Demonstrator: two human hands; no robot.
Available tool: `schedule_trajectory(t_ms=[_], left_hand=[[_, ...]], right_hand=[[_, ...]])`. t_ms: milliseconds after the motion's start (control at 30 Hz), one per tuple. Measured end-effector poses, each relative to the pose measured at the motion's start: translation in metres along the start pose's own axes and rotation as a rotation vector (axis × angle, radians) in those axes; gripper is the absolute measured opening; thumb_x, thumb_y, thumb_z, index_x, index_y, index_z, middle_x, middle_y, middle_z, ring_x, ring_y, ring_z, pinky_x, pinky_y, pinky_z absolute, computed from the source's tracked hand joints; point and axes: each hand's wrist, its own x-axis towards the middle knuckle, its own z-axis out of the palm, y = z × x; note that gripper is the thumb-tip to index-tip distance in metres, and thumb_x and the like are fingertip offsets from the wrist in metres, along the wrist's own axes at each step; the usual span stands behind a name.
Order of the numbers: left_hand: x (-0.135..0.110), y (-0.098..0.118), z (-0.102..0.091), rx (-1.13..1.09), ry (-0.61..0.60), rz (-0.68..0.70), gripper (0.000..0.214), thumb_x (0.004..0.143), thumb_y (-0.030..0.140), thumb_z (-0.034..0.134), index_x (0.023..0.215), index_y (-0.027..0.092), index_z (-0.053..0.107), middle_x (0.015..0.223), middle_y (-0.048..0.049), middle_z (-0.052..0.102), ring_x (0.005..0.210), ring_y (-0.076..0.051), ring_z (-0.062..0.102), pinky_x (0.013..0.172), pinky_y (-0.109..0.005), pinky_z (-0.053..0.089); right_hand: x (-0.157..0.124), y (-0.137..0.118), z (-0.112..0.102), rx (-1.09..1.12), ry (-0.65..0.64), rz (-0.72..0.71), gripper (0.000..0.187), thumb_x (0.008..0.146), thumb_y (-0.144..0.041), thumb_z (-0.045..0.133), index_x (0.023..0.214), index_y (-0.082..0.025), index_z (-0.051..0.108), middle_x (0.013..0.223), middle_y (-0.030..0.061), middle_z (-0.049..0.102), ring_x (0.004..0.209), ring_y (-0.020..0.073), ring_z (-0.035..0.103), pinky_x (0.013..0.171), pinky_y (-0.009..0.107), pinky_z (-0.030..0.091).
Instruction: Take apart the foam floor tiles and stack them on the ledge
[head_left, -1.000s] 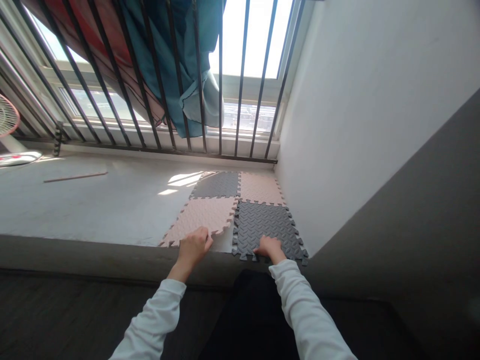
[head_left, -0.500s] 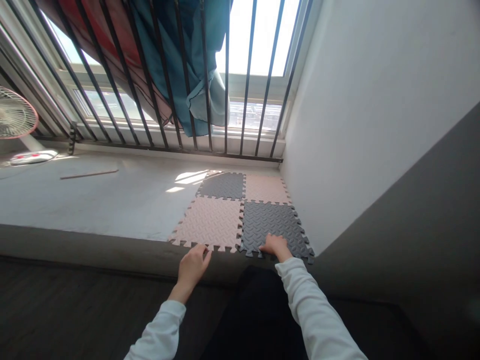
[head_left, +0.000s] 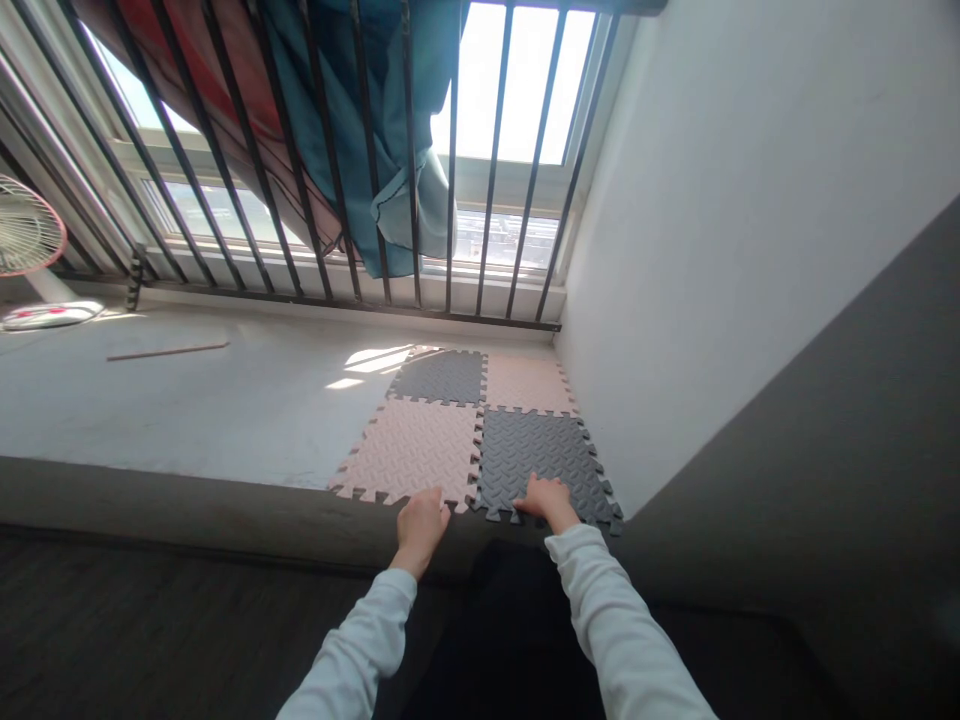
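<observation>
Both apart: right hand point(head_left: 549, 498) clamps front grey mat point(head_left: 534, 440), likely bracing it; left hand point(head_left: 421, 523) at front pink mat point(head_left: 416, 445), grip unclear.

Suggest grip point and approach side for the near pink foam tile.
I'd pinch the near pink foam tile by its near toothed edge, coming from the person's side. That edge runs along the front of the ledge and seems to reach slightly past it, likely giving access underneath; the right and far edges border dark tiles, and the left lies flat.
</observation>
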Motion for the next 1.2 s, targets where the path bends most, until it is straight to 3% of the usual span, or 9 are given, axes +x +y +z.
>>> schedule_trajectory(t_ms=[267,433,867,967,1067,1200], left_hand=[[-0.001,-0.014,0.015,-0.18,0.079,0.039,0.02,0.075,0.02,0.042,0.082,0.02,0.06,0.083,-0.0034,0.063,0.084,-0.013,0.055,0.071,-0.022,0.038],[-0.002,-0.024,0.022,-0.297,0.109,0.077,0.019,0.073,0.018,0.043,0.079,0.019,0.062,0.081,-0.0025,0.064,0.08,-0.012,0.055,0.073,-0.022,0.038],[-0.001,-0.051,0.006,-0.356,0.039,0.224,0.016,0.071,0.019,0.046,0.071,0.017,0.062,0.071,-0.0013,0.062,0.07,-0.011,0.054,0.068,-0.022,0.04],[-0.015,-0.074,-0.001,-0.323,0.056,0.241,0.018,0.072,0.022,0.045,0.07,0.018,0.063,0.069,-0.0013,0.061,0.068,-0.012,0.053,0.068,-0.023,0.041],[-0.034,-0.11,-0.011,-0.368,0.111,0.217,0.022,0.073,0.027,0.045,0.079,0.02,0.064,0.077,-0.0019,0.065,0.072,-0.013,0.056,0.071,-0.024,0.044],[-0.056,-0.165,-0.035,-0.465,0.278,0.099,0.023,0.07,0.034,0.049,0.081,0.023,0.066,0.088,-0.0015,0.068,0.086,-0.015,0.058,0.08,-0.027,0.046]], right_hand=[[0.002,0.0,-0.004,0.027,-0.032,0.002,0.077,0.067,-0.056,0.055,0.128,-0.012,0.037,0.123,0.0189,0.048,0.12,0.0324,0.036,0.09,0.044,0.033],[0.003,0.001,-0.003,0.029,-0.034,0.003,0.082,0.067,-0.057,0.056,0.131,-0.011,0.033,0.124,0.0189,0.047,0.121,0.0334,0.033,0.091,0.044,0.032],[-0.001,0.002,-0.001,0.005,-0.022,-0.004,0.079,0.073,-0.056,0.05,0.133,-0.01,0.028,0.126,0.019,0.045,0.123,0.0339,0.029,0.093,0.045,0.028],[0.0,0.002,-0.001,0.004,-0.029,-0.004,0.08,0.073,-0.056,0.05,0.134,-0.009,0.027,0.126,0.018,0.046,0.122,0.0344,0.03,0.093,0.044,0.028],[-0.001,0.001,-0.002,0.005,-0.033,-0.003,0.079,0.073,-0.054,0.05,0.133,-0.008,0.028,0.126,0.0176,0.046,0.121,0.0345,0.032,0.092,0.043,0.029],[-0.003,0.001,-0.002,0.002,-0.024,-0.008,0.077,0.074,-0.054,0.048,0.133,-0.008,0.028,0.124,0.0189,0.047,0.12,0.0339,0.033,0.091,0.043,0.031]])
